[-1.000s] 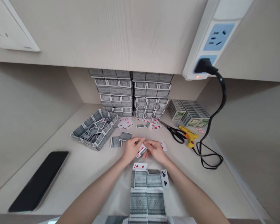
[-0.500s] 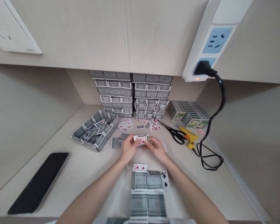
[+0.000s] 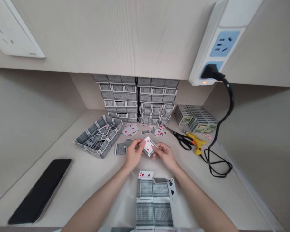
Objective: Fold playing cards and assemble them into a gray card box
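Both my hands meet over the middle of the desk and pinch one playing card (image 3: 148, 145) with red pips, tilted face up. My left hand (image 3: 133, 154) grips its left edge, my right hand (image 3: 164, 153) its right edge. Just below them lies a flat sheet of joined grey-backed cards (image 3: 153, 201), with a red card and a five of clubs sticking out at its top. Loose grey-backed cards (image 3: 122, 147) lie to the left of my left hand.
An open tray built of cards (image 3: 99, 135) sits at left. Stacked card trays (image 3: 135, 98) stand at the back wall, card packs (image 3: 195, 117) at right. Scissors (image 3: 182, 138) and a yellow glue gun (image 3: 195, 141) with black cable lie right. A black phone (image 3: 41, 190) lies near left.
The card between my hands has been lifted and turned, from low by the desk to flat and level, and now tilted with its face up. Both hands shifted slightly farther away.
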### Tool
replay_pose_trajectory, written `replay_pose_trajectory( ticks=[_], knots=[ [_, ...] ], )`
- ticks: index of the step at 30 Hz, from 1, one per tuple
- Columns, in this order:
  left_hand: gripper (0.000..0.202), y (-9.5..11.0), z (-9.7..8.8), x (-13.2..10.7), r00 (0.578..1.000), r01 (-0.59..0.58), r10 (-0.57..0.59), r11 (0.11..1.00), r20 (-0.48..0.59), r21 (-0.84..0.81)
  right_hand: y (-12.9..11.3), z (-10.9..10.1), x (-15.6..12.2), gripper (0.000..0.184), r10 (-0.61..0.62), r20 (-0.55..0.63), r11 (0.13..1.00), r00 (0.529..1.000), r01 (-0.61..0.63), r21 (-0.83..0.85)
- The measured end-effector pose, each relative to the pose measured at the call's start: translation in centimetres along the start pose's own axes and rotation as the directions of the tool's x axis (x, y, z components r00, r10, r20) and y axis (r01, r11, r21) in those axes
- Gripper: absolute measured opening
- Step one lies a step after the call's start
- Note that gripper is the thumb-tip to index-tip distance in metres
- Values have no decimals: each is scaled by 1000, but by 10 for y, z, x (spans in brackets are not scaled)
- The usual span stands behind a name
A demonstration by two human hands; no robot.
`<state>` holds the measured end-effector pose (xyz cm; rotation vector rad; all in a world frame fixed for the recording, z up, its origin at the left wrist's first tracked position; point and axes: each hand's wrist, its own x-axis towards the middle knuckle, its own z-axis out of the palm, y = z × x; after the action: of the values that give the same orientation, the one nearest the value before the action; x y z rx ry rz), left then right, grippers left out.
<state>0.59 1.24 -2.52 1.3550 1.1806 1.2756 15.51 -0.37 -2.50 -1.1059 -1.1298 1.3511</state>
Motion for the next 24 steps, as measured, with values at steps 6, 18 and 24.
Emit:
replay_pose_trajectory(
  ticks=[6, 18, 24],
  knots=[
    [28, 1, 0, -2, 997, -40, 35, 997, 74, 61, -4, 4, -2, 38, 88, 135, 978, 987, -111, 177],
    [25, 7, 5, -5, 999, -49, 46, 982, 22, 180, -1, 12, -4, 58, 129, 315, 952, 940, -207, 227],
    [18, 10, 4, -5, 998, -55, 60, 980, -21, 189, -2, 15, -4, 46, 174, 333, 929, 927, -267, 258]
  ],
)
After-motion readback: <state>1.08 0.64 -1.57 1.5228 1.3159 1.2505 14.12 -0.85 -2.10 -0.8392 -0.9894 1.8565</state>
